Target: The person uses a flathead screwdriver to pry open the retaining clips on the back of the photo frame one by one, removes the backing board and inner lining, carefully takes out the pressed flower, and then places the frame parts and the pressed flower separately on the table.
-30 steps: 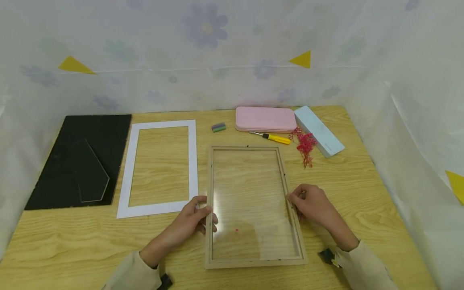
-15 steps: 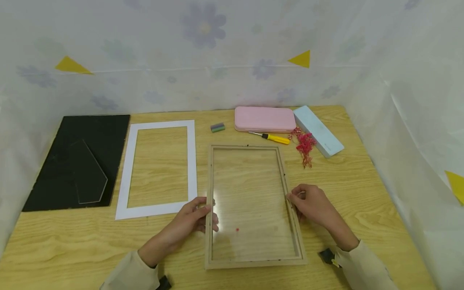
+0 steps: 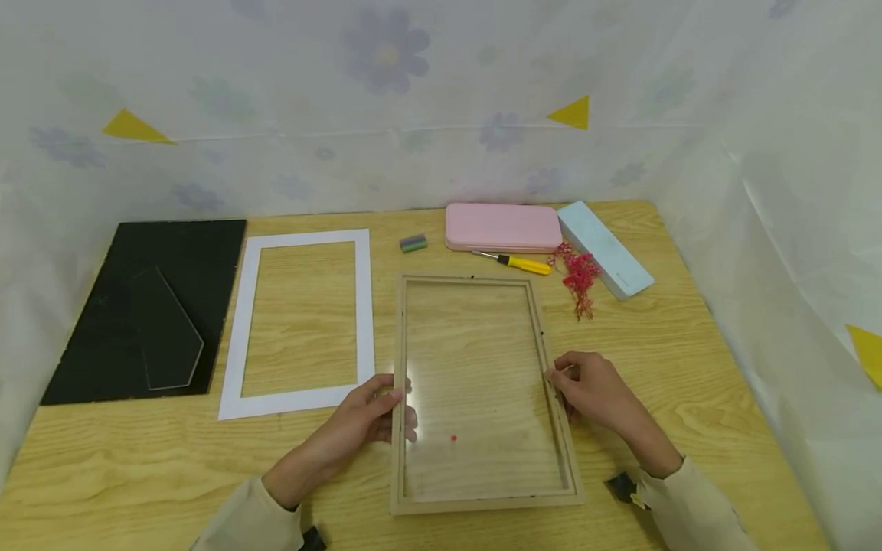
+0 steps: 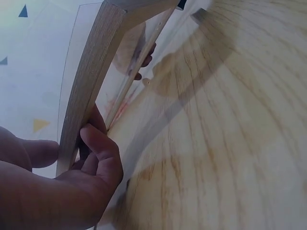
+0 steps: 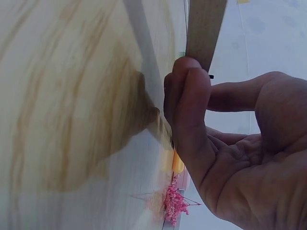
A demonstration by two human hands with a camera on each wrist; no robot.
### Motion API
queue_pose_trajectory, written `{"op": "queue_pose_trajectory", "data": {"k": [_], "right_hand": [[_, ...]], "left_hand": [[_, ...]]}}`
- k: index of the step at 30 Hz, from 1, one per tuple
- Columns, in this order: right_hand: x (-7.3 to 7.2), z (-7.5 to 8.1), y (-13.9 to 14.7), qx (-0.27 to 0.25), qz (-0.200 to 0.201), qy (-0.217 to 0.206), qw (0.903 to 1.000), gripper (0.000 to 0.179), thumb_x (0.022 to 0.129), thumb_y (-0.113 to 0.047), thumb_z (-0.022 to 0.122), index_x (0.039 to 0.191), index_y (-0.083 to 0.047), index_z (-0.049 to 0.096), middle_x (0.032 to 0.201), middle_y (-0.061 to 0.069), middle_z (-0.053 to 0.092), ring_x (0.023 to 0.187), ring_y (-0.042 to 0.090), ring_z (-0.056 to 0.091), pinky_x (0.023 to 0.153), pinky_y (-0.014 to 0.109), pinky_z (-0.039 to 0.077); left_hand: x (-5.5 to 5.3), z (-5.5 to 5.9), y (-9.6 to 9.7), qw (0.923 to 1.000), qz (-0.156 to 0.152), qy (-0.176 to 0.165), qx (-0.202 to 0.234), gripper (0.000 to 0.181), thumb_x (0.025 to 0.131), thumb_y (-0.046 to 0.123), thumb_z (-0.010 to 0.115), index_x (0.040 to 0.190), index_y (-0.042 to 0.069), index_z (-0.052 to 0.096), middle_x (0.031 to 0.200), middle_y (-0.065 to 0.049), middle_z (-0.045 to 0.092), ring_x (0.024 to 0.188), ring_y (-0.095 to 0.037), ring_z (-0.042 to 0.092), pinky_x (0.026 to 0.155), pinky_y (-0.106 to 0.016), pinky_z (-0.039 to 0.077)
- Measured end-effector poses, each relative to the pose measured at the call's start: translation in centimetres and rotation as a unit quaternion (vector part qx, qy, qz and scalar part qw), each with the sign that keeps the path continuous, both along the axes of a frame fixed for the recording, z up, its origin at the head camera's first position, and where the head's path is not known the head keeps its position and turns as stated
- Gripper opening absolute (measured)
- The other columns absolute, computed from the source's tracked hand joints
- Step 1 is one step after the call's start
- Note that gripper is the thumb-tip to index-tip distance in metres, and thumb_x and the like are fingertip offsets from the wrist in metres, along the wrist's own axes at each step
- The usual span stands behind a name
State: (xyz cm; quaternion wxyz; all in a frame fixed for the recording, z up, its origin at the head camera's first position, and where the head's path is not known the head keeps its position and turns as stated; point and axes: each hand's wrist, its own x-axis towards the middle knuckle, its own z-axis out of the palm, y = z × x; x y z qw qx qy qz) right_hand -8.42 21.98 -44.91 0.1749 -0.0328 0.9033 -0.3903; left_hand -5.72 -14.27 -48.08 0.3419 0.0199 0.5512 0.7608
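Note:
A light wooden picture frame (image 3: 485, 505) is held off the tabletop, with a clear pane (image 3: 475, 352) across its opening. My left hand (image 3: 354, 417) grips the left rail, thumb on one side and curled fingers beneath, as the left wrist view shows on the rail (image 4: 91, 62). On the opposite side, my right hand (image 3: 594, 389) pinches the right rail between thumb and fingers; the right wrist view shows the rail's end (image 5: 206, 28) at the fingertips. A small red speck (image 3: 453, 438) shows within the pane's lower part; whether it lies on or below it I cannot tell.
A white mat border (image 3: 299, 394) and a black backing board with stand (image 3: 103, 329) lie left. Behind are a grey-green small piece (image 3: 413, 243), pink case (image 3: 503, 226), yellow-handled screwdriver (image 3: 527, 265), pink dried flowers (image 3: 581, 275) and pale blue box (image 3: 606, 249). Curtains enclose the table.
Both hands keep their hold on the frame, which stays nearly in place. A pale reflection in the pane's lower right has faded. The view has shifted slightly.

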Motion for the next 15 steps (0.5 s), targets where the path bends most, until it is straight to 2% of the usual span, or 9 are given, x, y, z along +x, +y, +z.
{"op": "queue_pose_trajectory", "data": {"k": [8, 15], "right_hand": [[-0.02, -0.19, 0.03, 0.001, 0.011, 0.012, 0.9999, 0.032, 0.102, -0.015, 0.058, 0.115, 0.014, 0.062, 0.056, 0.001, 0.06, 0.042, 0.022, 0.057, 0.044, 0.031, 0.048], [-0.01, -0.31, 0.11, 0.005, 0.019, 0.012, 0.9997, 0.032, 0.103, -0.014, 0.056, 0.116, 0.015, 0.061, 0.058, 0.001, 0.061, 0.043, 0.021, 0.058, 0.046, 0.03, 0.049]], "left_hand": [[0.01, -0.22, -0.12, 0.9998, -0.002, -0.007, 0.02, 0.041, 0.107, 0.025, 0.049, 0.133, -0.005, 0.037, 0.093, -0.007, 0.071, 0.083, -0.019, 0.072, 0.074, -0.033, 0.057], [-0.07, -0.38, -0.22, 1.0, 0.0, -0.004, 0.004, 0.049, 0.106, 0.026, 0.051, 0.139, -0.005, 0.032, 0.096, -0.007, 0.072, 0.084, -0.021, 0.073, 0.074, -0.037, 0.059]]}}
